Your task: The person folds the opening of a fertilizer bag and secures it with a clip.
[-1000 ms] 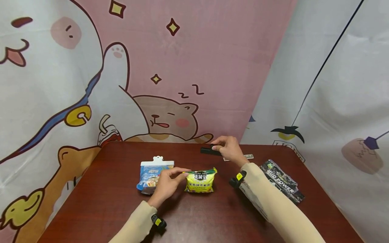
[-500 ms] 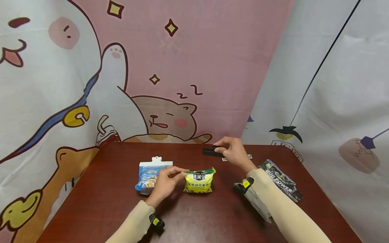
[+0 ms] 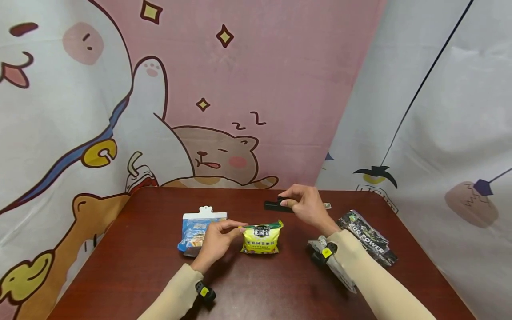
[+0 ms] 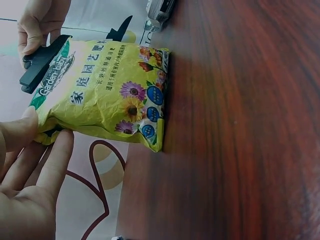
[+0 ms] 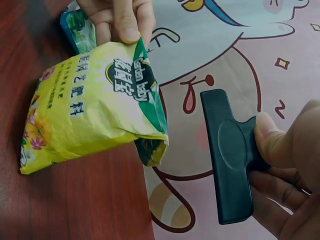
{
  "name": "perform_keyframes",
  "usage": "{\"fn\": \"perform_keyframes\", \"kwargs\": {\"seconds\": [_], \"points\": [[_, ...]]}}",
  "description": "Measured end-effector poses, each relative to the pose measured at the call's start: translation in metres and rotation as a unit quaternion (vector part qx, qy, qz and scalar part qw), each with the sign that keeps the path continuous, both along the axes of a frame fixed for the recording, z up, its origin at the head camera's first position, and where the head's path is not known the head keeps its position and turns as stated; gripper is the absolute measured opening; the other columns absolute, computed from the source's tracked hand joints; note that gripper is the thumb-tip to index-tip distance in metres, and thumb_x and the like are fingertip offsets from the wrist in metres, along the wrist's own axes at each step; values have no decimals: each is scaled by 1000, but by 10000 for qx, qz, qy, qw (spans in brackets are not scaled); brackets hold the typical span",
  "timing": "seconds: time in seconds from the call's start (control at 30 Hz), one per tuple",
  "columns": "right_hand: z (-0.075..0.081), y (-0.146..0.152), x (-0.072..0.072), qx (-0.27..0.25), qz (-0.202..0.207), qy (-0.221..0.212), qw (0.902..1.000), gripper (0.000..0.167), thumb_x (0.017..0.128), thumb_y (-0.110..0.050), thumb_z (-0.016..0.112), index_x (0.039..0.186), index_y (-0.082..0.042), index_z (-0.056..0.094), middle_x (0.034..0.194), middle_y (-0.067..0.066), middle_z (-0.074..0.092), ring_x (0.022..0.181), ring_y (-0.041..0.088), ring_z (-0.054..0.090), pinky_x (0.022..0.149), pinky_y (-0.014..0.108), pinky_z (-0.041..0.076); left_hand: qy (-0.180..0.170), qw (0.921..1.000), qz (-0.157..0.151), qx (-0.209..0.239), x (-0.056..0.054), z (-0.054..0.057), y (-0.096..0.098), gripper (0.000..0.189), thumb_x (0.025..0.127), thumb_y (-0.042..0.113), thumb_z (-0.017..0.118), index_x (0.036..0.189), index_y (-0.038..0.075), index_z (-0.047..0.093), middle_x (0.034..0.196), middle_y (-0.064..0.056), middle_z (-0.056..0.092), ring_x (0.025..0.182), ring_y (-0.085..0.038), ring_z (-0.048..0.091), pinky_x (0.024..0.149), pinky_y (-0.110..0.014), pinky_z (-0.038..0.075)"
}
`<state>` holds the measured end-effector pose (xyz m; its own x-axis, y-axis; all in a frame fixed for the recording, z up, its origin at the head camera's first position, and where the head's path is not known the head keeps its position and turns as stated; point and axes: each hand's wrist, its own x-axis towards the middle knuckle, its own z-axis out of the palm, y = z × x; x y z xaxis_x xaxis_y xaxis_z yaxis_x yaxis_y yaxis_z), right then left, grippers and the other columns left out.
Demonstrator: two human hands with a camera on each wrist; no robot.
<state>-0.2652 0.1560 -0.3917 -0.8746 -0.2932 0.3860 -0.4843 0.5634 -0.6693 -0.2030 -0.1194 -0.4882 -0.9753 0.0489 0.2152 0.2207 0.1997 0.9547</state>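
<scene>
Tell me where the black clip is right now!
The black clip is pinched in the right hand; in the head view it shows above the yellow bag, right of the bag's middle.

Across the lower middle of the head view, bare table leaves a way through. At centre, the yellow bag and left hand stand in the way, as does the blue bag farther left; right of centre, the black clip, right hand and grey packet obstruct.
</scene>
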Motion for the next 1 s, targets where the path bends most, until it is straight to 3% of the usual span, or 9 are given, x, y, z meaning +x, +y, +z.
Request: {"fn": "perform_keyframes", "kwargs": {"seconds": [0.2,0.4,0.6,0.87,1.0], "points": [[0,-4,8,-89,60,43,9999,12,86,-10,83,94,-19,83,92,-3,78,71,9,70,59,25,51,-101,9999,39,55,0,0,0,9,92,25,77,99,27,82,102,2,79,93,-16,74,84,-47,61],[-3,-7,17,-136,227,69,9996,12,87,-9,81,97,-17,82,91,-4,76,70,9,69,58,25,51,-96,9999,137,-2,0,-1,1,10,91,23,78,99,26,82,102,2,79,93,-17,74,83,-47,61],[-9,-11,24,-211,326,168,9991,14,86,-9,82,96,-19,82,89,-7,74,71,7,66,59,24,54,-75,10000,45,-25,-1,-1,1,10,92,26,77,100,27,82,102,2,79,93,-17,74,84,-47,60],[-15,-16,30,-163,434,288,9985,16,86,-10,83,97,-21,82,87,-8,73,61,8,55,53,23,45,-135,9999,12,-56,-1,-1,0,11,92,29,77,102,28,81,103,3,79,95,-14,74,86,-47,60],[-17,-19,32,-172,483,359,9980,18,85,-8,83,97,-22,82,86,-8,73,64,4,61,56,23,49,-84,9999,19,-88,-1,-1,-1,11,91,29,77,101,29,82,103,4,80,95,-14,74,85,-46,61]]}}
